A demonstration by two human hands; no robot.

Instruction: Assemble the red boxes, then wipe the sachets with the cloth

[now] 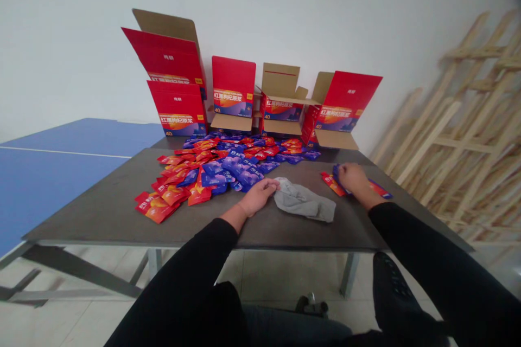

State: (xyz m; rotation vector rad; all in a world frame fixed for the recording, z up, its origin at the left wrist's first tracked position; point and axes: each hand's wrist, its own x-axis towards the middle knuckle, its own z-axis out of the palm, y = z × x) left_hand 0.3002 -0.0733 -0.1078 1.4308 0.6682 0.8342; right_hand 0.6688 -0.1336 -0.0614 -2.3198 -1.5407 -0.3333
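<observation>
My left hand (259, 197) is closed, its fingertips pinching the left end of a crumpled grey cloth (305, 200) that lies on the table. Over on the right, my right hand (353, 178) has its fingers closed on a blue pouch (336, 172), whose edge sticks out to the left of them. Under and beside that hand lie a red pouch (332, 184) and another red and blue pouch (380, 190), partly hidden by the wrist. A heap of red and blue pouches (232, 165) spreads beyond my left hand.
Open red cartons stand along the back of the dark table (280, 233), including a tall stack (175, 108) at left and a flapped carton (337, 114) at right. A blue table (81, 173) adjoins at left. Wooden frames (464, 135) lean on the wall at right.
</observation>
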